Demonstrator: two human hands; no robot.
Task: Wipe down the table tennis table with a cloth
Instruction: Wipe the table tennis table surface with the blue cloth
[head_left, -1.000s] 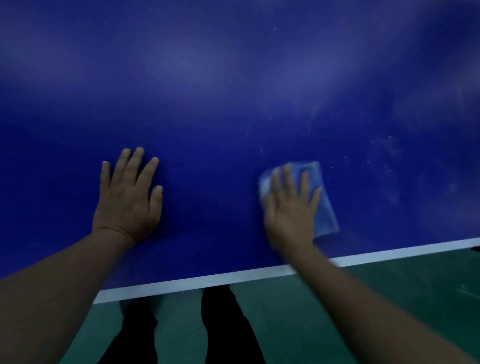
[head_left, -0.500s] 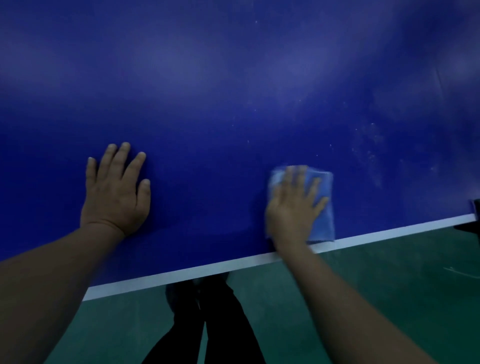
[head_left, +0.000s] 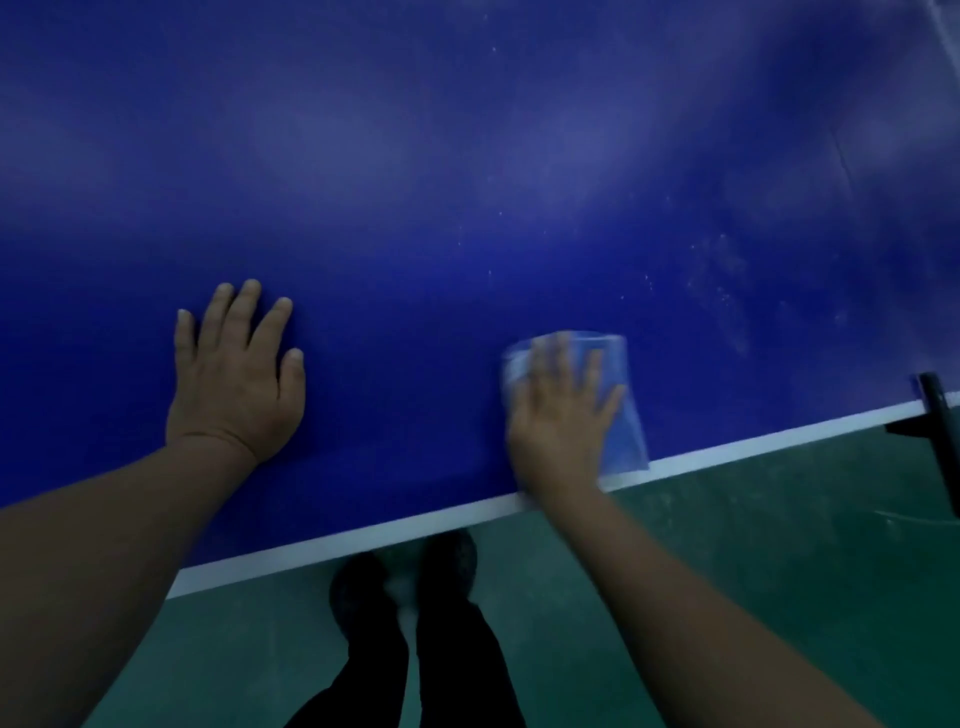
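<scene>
While your right hand (head_left: 563, 415) presses the light blue cloth (head_left: 621, 410) flat against the blue table tennis table (head_left: 467, 182), you are in the middle of a wiping stroke along the near edge. From the head view, your fingers are straight and spread on top of the cloth, holding it down by pressure rather than gripping it. The cloth sits just inside the white edge line (head_left: 363, 535), its lower corner touching that line. Your left hand (head_left: 236, 374) lies flat on the bare surface well to the left, fingers straight and slightly spread, holding nothing — it looks like a brace for your weight.

Pale specks and a smudged patch (head_left: 722, 291) show up and to the right of the cloth, so that area probably still needs work. Your next move likely calls for sliding the cloth outward and rightward toward it with even downward pressure, and minding the dark net post clamp (head_left: 935, 415) at the right edge. Below the table you can see the green floor (head_left: 753, 545) and your dark shoes (head_left: 405, 577).

Against the frame half a second back, the cloth remains by the white line under the same flat hand, though its upper left corner now pokes out beyond your fingers. The left hand keeps its pose, and the clamp has come further into view at the right.
</scene>
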